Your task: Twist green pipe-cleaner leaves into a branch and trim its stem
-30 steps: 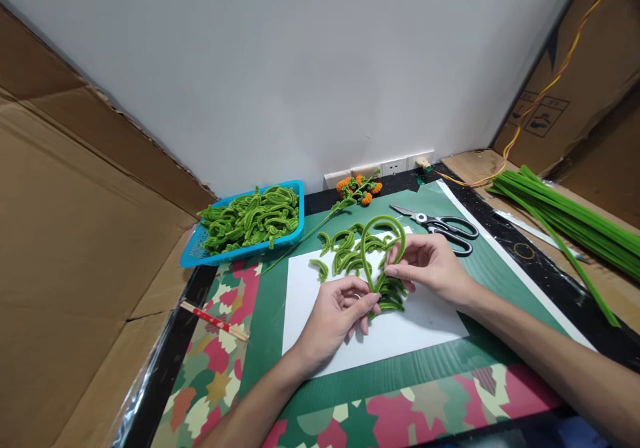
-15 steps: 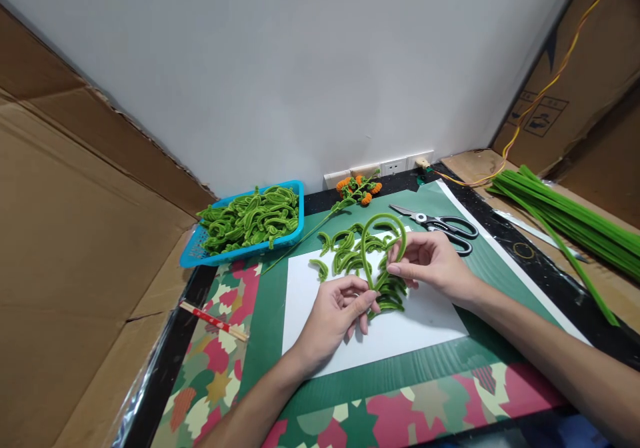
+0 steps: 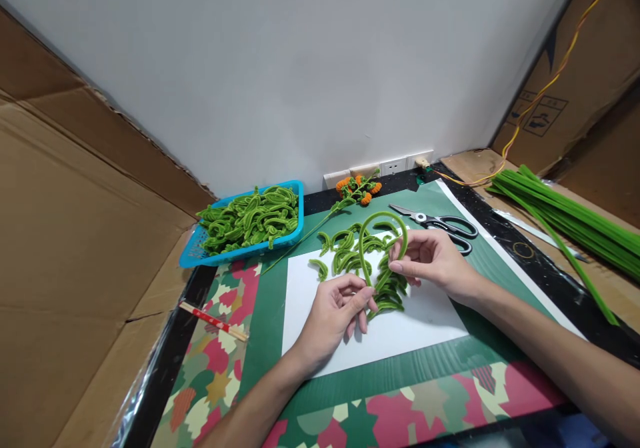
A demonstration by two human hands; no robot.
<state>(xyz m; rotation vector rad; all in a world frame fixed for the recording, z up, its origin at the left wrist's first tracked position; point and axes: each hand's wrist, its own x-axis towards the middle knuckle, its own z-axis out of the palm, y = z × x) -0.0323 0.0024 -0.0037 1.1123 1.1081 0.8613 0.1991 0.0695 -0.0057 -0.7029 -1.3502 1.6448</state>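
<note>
A green pipe cleaner (image 3: 382,215) arches in a loop between my two hands. Its lower left end is pinched between the thumb and fingers of my left hand (image 3: 345,308). On the other side, my right hand (image 3: 430,260) has its fingers closed on the pipe cleaner. Beneath and behind the loop, several short curled green pieces (image 3: 345,261) lie on a white sheet (image 3: 425,328); my hands partly hide them. Scissors (image 3: 440,225) with black and grey handles lie just beyond my right hand, blades pointing left.
A blue basket (image 3: 302,215) full of curled green pieces stands at the back left. Near the wall lies a stem with orange flowers (image 3: 367,199). Long green pipe cleaners (image 3: 575,215) are bundled at right. Chopsticks (image 3: 215,320) in a red wrapper lie at left.
My right hand has shifted very slightly right, and the loop's upper part leans a little to the left. My left hand stays nearly in place, still pinching the end.
</note>
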